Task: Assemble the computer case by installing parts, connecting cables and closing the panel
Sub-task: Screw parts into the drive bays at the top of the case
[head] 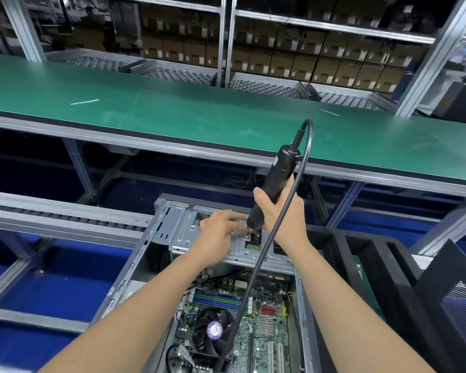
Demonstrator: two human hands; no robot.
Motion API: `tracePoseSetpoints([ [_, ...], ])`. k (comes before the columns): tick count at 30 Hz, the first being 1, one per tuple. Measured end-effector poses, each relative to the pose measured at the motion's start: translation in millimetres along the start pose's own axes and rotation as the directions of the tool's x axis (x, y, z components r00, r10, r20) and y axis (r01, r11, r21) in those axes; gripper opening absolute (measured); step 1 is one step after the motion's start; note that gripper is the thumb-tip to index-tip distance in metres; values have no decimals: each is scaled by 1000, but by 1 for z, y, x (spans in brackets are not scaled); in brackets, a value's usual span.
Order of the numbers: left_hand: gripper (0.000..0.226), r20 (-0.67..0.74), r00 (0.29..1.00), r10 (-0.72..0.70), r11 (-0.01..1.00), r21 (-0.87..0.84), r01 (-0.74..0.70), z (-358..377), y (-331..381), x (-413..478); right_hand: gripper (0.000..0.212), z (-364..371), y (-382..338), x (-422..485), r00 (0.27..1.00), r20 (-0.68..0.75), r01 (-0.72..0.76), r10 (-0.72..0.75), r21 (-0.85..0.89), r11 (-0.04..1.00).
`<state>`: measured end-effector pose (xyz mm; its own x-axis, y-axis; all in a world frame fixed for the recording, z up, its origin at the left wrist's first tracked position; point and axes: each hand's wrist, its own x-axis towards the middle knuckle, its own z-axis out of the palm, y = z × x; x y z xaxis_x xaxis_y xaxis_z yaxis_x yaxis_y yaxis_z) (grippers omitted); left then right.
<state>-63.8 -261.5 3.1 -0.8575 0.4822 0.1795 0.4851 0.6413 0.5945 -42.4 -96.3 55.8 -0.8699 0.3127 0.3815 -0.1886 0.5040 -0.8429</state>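
An open computer case [135,267] lies below me, its motherboard [264,327] and round CPU fan [213,332] exposed. Across its far end sits a grey metal drive cage [183,232]. My right hand [283,211] grips a black electric screwdriver [277,173], tilted, with its bit down on the cage top. My left hand [218,227] rests on the cage beside the bit, fingertips at the tip; whether they hold a screw is hidden. The tool's black cord [301,168] loops over and hangs down across the motherboard.
A green conveyor belt [172,109] runs across just beyond the case. Shelves with stacked cardboard boxes [320,63] stand behind it. Black case panels [388,278] lean at my right. A roller track [65,216] and blue flooring [51,286] lie at left.
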Motion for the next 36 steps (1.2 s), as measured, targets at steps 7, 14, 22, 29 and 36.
tracePoseSetpoints([
  [7,53,-3,1000,-17,1000,-23,17,2,-2,1,37,0,-3,1,1000,27,14,-13,-18,1000],
  [14,54,-30,1000,-5,1000,23,6,1,1,-2,32,-2,-6,-2,996,79,49,-47,-21,999],
  [22,16,-371,736,-567,724,-650,230,21,55,-62,36,-4,-14,1,988,152,32,-20,-74,997],
  [29,19,38,579,-814,274,-855,441,33,60,-64,41,-1,-23,1,988,152,5,-11,40,999],
  [36,59,529,521,-670,-301,-835,461,55,51,-50,49,0,-22,2,988,148,-52,44,54,997],
])
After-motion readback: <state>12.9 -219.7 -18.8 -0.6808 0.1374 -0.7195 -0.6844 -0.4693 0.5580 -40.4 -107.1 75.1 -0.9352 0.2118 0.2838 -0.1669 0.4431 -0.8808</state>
